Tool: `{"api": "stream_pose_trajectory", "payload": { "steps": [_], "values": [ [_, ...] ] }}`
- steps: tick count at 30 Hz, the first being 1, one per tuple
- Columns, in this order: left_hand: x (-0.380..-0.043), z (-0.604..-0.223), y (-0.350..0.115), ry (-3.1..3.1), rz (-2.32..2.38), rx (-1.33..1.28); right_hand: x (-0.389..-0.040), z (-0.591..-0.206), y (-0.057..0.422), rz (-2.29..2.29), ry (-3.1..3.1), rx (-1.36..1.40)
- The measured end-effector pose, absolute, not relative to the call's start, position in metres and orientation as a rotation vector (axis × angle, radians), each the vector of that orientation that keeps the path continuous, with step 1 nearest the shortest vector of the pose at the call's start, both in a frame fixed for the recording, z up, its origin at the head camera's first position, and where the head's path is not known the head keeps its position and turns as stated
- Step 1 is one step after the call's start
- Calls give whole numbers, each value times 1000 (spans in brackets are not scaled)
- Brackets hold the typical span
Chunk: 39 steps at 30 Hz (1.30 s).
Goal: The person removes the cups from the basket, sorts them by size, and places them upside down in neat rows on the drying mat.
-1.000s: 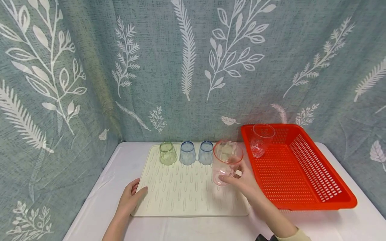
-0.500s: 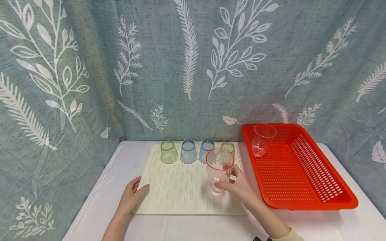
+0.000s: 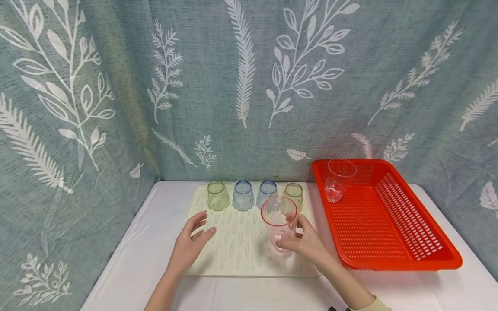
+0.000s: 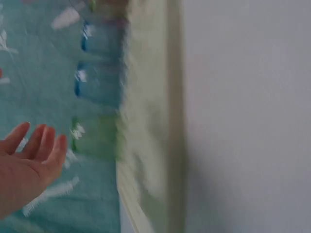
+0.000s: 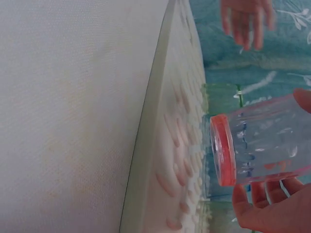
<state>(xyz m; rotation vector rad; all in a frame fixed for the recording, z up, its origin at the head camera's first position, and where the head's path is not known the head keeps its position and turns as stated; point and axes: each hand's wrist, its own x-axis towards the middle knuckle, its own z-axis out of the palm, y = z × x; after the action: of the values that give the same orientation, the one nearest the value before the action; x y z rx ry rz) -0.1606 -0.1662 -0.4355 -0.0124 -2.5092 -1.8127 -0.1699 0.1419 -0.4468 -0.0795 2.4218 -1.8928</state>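
Observation:
My right hand [image 3: 307,244] grips a clear pink-tinted glass tumbler [image 3: 273,231] with a red rim, held upright above the right part of a cream drying mat [image 3: 237,248]. Its thick pink base [image 5: 224,150] faces the mat's ridges in the right wrist view. Over the mat's left side hovers my left hand [image 3: 188,246], fingers loosely bent and holding nothing. Along the mat's back edge stand small glasses, narrow end up: a green glass [image 3: 218,198], a blue glass [image 3: 243,199], another blue glass [image 3: 266,193] and a second green glass [image 3: 294,194].
A red perforated plastic basket [image 3: 397,264] stands to the right of the mat. Inside its back left corner leans a clear tumbler [image 3: 337,183]. A leaf-patterned curtain [image 3: 218,95] rises behind the white table [image 3: 128,268].
My right hand has brought the pink tumbler left and nearer to me, lower over the mat. My left hand has let go of the mat's left edge and moved in over it.

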Motion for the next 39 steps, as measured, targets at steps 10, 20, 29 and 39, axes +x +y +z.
{"api": "stream_pose_trajectory", "payload": {
  "steps": [10,20,29,39],
  "values": [
    [-154,-424,-122,-2337,-2068,-366,-166,-447,140,-1743,2578,-172],
    [-154,-425,-96,-2398,-2070,-449,-163,-443,137,-1458,2867,-441],
    [-152,-427,-84,-2498,-1881,-460,-160,-442,133,-1266,3032,-656],
    [-151,-429,-82,-2495,-1825,-444,-158,-441,131,-1184,3076,-764]
  ]
}}
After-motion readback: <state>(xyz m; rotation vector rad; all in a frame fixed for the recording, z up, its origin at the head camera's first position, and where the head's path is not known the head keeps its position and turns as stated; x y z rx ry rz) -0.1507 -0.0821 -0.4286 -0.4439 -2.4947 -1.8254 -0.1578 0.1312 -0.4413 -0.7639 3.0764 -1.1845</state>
